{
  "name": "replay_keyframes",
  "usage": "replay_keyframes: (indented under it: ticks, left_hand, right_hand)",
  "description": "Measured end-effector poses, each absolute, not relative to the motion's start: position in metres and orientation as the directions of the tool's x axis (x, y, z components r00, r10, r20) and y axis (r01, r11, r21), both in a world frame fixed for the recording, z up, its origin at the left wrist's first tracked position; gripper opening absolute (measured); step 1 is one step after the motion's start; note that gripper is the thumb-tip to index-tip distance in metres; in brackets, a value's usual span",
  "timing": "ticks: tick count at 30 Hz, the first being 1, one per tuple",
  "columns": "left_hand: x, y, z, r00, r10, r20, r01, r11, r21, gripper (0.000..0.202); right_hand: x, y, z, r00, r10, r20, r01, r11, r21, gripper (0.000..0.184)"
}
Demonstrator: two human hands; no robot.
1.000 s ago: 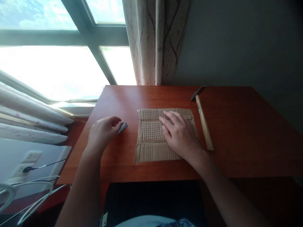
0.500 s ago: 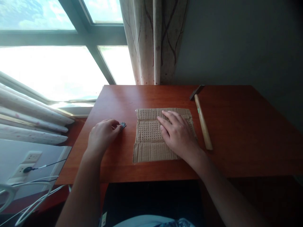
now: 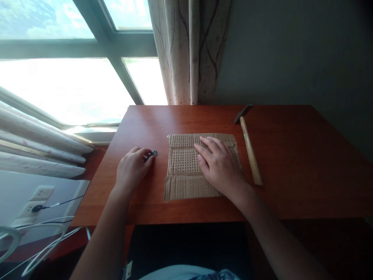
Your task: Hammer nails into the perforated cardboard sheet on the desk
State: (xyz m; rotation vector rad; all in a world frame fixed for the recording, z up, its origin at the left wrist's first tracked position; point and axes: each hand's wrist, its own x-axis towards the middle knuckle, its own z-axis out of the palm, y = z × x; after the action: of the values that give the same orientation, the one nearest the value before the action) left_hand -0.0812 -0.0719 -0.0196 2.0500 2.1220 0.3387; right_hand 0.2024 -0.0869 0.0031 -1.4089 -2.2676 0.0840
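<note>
My left hand is on the left of the table, thumb and index finger closed around a small bunch of nails. The bunch looks dark and shiny with light stripes; single pieces are too small to make out. Flat on a piece of brown cardboard rests my right hand, its fingers stretched out and a little apart. Rows of small holes cover the cardboard's upper and middle panels, while the near panel shows none. My right hand hides part of its right side.
A hammer with a wooden handle lies right of the cardboard, its head toward the far edge. Everything rests on a reddish-brown table. Window and curtain stand behind; a wall socket and white cables are at lower left.
My left hand has shifted slightly right, and its thumb and index finger now lie further along both sides of the nails. My right hand and the cardboard stay put.
</note>
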Motion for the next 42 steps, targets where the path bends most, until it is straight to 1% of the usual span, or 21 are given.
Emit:
replay_keyframes:
  ticks: [4, 10, 20, 23, 26, 29, 36, 42]
  left_hand:
    - [-0.078, -0.063, -0.023, -0.043, 0.997, 0.070, 0.971, 0.025, 0.236, 0.029]
    - [-0.070, -0.049, -0.029, -0.041, 0.993, 0.112, 0.983, 0.019, 0.185, 0.029]
    - [-0.064, -0.050, -0.034, -0.005, 0.978, 0.210, 0.994, -0.018, 0.109, 0.032]
    - [-0.063, -0.058, -0.035, 0.054, 0.973, 0.224, 0.996, -0.069, 0.059, 0.038]
    - [-0.061, -0.067, -0.039, 0.108, 0.973, 0.206, 0.994, -0.112, 0.010, 0.051]
    - [-0.060, -0.073, -0.044, 0.135, 0.974, 0.182, 0.990, -0.140, 0.011, 0.059]
    - [-0.057, -0.076, -0.046, 0.142, 0.977, 0.158, 0.990, -0.144, -0.003, 0.063]
    - [-0.058, -0.071, -0.046, 0.142, 0.975, 0.168, 0.989, -0.146, 0.011, 0.058]
  right_hand:
    - [0.203, -0.087, 0.002, -0.371, 0.853, 0.366, 0.828, 0.483, -0.285, 0.041]
    - [0.206, -0.080, 0.002, -0.374, 0.851, 0.369, 0.833, 0.483, -0.270, 0.041]
    - [0.209, -0.057, -0.005, -0.363, 0.845, 0.393, 0.821, 0.490, -0.293, 0.040]
    - [0.210, -0.057, -0.006, -0.365, 0.844, 0.394, 0.821, 0.491, -0.292, 0.040]
    - [0.210, -0.057, -0.006, -0.368, 0.840, 0.398, 0.822, 0.494, -0.283, 0.040]
    - [0.210, -0.057, -0.005, -0.370, 0.840, 0.397, 0.821, 0.495, -0.283, 0.040]
    - [0.210, -0.057, -0.005, -0.370, 0.845, 0.385, 0.822, 0.491, -0.288, 0.041]
    - [0.210, -0.058, -0.005, -0.366, 0.844, 0.391, 0.825, 0.489, -0.282, 0.041]
